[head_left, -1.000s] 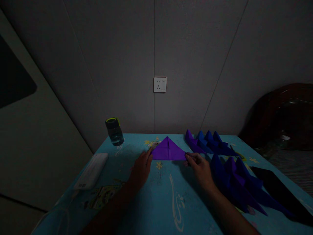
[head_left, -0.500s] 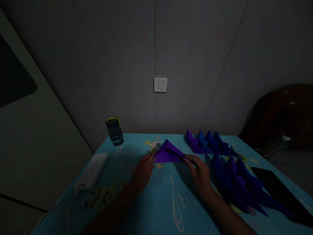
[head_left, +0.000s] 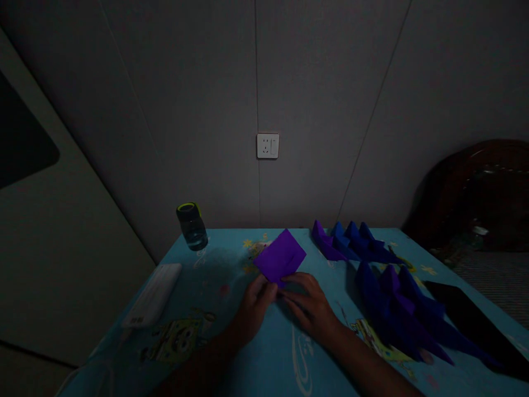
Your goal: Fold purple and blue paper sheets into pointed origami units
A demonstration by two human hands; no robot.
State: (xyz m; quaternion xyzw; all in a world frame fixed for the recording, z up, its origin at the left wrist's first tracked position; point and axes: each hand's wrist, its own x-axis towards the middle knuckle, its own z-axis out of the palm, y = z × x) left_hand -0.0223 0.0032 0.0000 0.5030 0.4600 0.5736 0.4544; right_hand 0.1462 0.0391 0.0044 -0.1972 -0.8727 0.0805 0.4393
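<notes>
A folded piece of purple paper, now diamond-shaped, stands up over the middle of the table. My left hand pinches its lower corner between thumb and fingers. From the other side, my right hand is closed at the same lower corner, its fingertips against the paper. To the right sit several folded paper boats: a purple one and blue ones at the back, and a nearer group of dark blue and purple boats.
A water bottle stands at the table's back left. In front of it lies a white power-bank-like block. A flat black object rests along the right edge. The patterned blue tablecloth reaches the wall, which carries a socket.
The purple paper has gone from a wide triangular form to a flat diamond. My hands have come together, from its two side ends to its bottom corner.
</notes>
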